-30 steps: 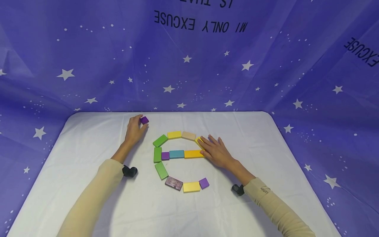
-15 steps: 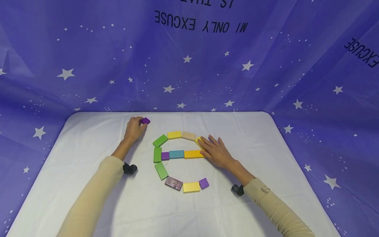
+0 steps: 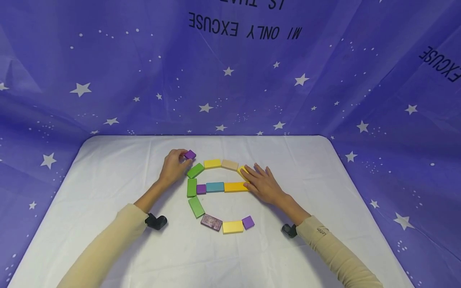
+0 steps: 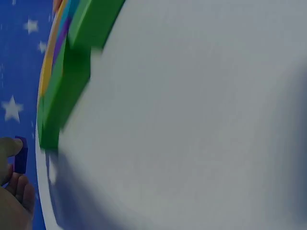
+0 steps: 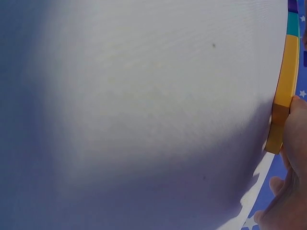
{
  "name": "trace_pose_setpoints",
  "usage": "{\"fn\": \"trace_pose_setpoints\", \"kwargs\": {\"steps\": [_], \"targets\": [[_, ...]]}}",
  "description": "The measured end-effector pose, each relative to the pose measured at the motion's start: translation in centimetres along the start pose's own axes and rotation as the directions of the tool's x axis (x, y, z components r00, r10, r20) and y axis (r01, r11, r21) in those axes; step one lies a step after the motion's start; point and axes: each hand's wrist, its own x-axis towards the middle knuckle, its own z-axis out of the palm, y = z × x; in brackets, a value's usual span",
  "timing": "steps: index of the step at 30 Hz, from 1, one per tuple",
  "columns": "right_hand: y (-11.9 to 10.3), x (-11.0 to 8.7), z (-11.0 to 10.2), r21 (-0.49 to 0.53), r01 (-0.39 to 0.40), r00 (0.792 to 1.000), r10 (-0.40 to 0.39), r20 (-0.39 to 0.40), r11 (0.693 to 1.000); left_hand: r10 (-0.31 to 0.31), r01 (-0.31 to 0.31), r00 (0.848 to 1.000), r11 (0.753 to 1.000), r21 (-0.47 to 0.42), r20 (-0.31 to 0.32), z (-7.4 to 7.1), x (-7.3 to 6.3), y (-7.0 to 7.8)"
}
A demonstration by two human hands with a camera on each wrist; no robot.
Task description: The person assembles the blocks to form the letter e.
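My left hand (image 3: 173,168) pinches a small purple block (image 3: 190,155) between thumb and fingers, just beyond the upper green block (image 3: 195,171). In the left wrist view the purple block (image 4: 20,155) shows at the thumb's tip. My right hand (image 3: 265,187) lies with fingers spread and fairly straight. Its fingertips cover most of a yellow block (image 3: 242,171), and its thumb touches the right end of the orange block (image 3: 235,187). That orange block (image 5: 287,72) also appears beside the thumb in the right wrist view.
Blocks form an e-shaped outline on the white-covered table (image 3: 306,256). Its crossbar includes a blue block (image 3: 215,187) and a purple one (image 3: 201,189). Below curve a dark patterned block (image 3: 211,223), a yellow block (image 3: 232,227) and a purple block (image 3: 248,222). A starry blue cloth (image 3: 230,92) hangs behind.
My left hand has carried the purple block rightward and toward me, from near the table's back edge to close by the upper green block. The right hand stays where it was.
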Motion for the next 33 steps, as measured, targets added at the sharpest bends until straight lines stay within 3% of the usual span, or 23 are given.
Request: {"fn": "trace_pose_setpoints", "kwargs": {"steps": [13,20,33], "targets": [[0.0,0.1,0.0,-0.022,0.003,1.000,-0.003,-0.002,1.000,0.105,-0.095,0.989,0.990,-0.100,0.105,3.8,-5.1,6.2],[0.0,0.0,0.1,-0.021,0.002,1.000,-0.002,-0.008,1.000,0.156,-0.134,0.974,0.981,-0.139,0.166,6.4,-8.1,9.1],[0.1,-0.1,0.2,-0.016,0.012,0.999,-0.012,-0.033,1.000,0.205,-0.162,0.937,0.973,-0.166,0.282,10.6,-12.1,12.4]]}}
